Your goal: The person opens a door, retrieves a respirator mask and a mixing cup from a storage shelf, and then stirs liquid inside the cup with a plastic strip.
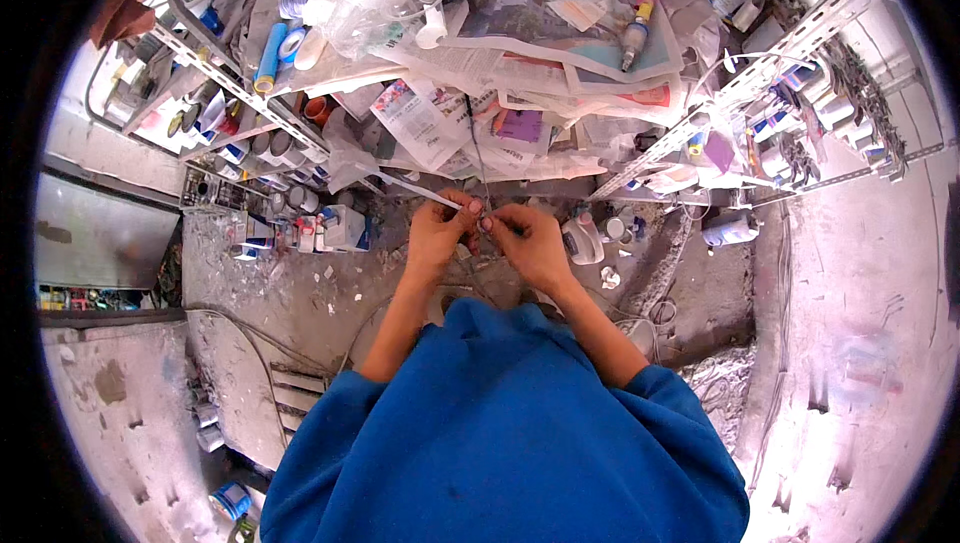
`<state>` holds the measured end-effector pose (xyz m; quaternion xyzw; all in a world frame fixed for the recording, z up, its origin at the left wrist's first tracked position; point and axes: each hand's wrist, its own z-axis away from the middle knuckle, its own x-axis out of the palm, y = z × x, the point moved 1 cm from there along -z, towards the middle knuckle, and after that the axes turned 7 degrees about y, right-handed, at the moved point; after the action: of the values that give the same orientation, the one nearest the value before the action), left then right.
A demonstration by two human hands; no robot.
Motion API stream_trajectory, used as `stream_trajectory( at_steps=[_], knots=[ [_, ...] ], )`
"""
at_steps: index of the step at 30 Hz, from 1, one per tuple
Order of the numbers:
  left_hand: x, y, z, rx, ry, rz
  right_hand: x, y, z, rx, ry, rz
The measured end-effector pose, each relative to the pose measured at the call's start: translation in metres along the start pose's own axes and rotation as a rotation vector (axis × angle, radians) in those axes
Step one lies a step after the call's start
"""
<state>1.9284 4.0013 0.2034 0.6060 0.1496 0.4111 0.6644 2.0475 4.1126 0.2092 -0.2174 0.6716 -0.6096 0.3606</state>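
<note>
In front of my blue-clothed body, my left hand (pixel 437 233) is closed in a pinch on a thin white strip (pixel 415 187), which slants up and left toward the shelf. My right hand (pixel 532 241) is pinched shut right beside it, thumb and forefinger on a thin dark cord (pixel 478 148) that hangs from the shelf's front edge. The fingertips of both hands nearly meet, and they hide how strip and cord lie against each other.
Newspaper (pixel 560 53) covers the shelf ahead, bearing a pink-and-yellow tool (pixel 640 23), clear plastic and tape rolls. Metal racks of cans stand on both sides. A white jug (pixel 582 240) and a box (pixel 345 228) rest below. Loose cables (pixel 255 328) cross the stained floor.
</note>
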Motion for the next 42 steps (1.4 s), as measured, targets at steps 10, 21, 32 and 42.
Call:
stream_trajectory(
  at_steps=[10, 21, 32, 42],
  knots=[
    [0.014, 0.0, 0.006, 0.16, 0.106, -0.176, 0.0, -0.024, 0.006, 0.152, 0.005, -0.383],
    [-0.002, 0.019, 0.013, 0.12, 0.031, -0.183, -0.01, -0.015, 0.007, 0.04, -0.222, -0.307],
    [0.003, 0.021, 0.013, 0.218, -0.099, -0.143, -0.002, -0.031, 0.007, 0.133, -0.059, -0.431],
    [0.008, 0.016, 0.017, 0.241, -0.124, -0.147, -0.004, -0.017, -0.001, 0.133, -0.091, -0.433]
  ],
)
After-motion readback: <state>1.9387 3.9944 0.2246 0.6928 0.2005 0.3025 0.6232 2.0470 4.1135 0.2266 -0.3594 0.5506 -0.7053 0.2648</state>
